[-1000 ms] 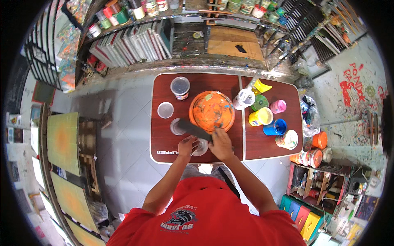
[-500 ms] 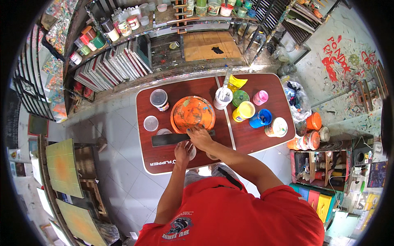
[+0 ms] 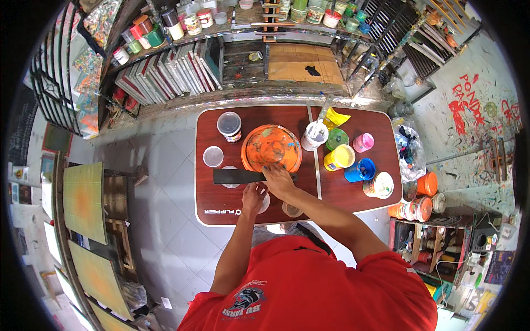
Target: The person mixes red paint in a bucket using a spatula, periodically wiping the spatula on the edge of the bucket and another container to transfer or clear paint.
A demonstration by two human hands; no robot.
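Note:
A dark flat bar (image 3: 234, 176) lies level across the near edge of an orange paint-marked lid (image 3: 270, 146), over a round clear tub (image 3: 229, 184). My right hand (image 3: 279, 179) grips the bar near its right end. Just below it, my left hand (image 3: 253, 197) has curled fingers at the bar's lower edge; what they hold is unclear. A small translucent container (image 3: 264, 204) sits partly hidden beside that hand, and another (image 3: 292, 208) is to its right. To the upper left stand a translucent lid (image 3: 212, 156) and a lidded dark tub (image 3: 229, 123).
On the table's (image 3: 359, 204) right half are a white tub (image 3: 313, 137) with a stick, yellow (image 3: 338, 158), blue (image 3: 359, 171), green (image 3: 337, 139) and pink (image 3: 362, 142) paint containers. Shelves (image 3: 237, 32) of jars run behind; painted panels (image 3: 83, 201) lean left; a cluttered cabinet (image 3: 430, 248) stands right.
The bar has swung from a diagonal to level, and my right hand has moved leftward along with it. The camera view has also shifted a little.

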